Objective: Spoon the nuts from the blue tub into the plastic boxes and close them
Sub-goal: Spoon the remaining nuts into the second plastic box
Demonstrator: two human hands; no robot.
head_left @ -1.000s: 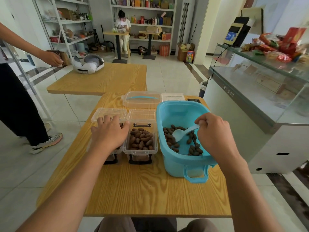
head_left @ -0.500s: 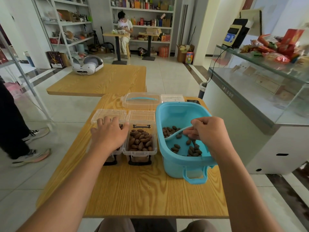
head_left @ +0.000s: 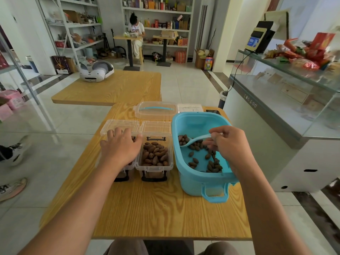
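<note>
The blue tub (head_left: 191,175) stands at the right of the wooden table (head_left: 156,208), brown nuts (head_left: 211,163) scattered over its floor. My right hand (head_left: 229,144) pinches a pale blue spoon (head_left: 195,139) inside the tub; the bowl points left and touches a heap of nuts. Two clear plastic boxes stand side by side left of the tub, lids folded back. The right box (head_left: 154,167) is full of nuts. My left hand (head_left: 120,148) lies over the left box (head_left: 127,169), covering most of it, fingers at its far rim.
A clear lid with a blue handle (head_left: 155,110) and a paper sheet (head_left: 190,108) lie behind the boxes. A white headset (head_left: 95,71) sits on a second table beyond. A glass counter (head_left: 285,115) runs along the right. A person's shoes (head_left: 11,155) are at the left.
My right hand lifted and turned the spoon, its bowl sweeping left across the tub toward the far nut heap. The person at the left walked away. My left hand stayed put.
</note>
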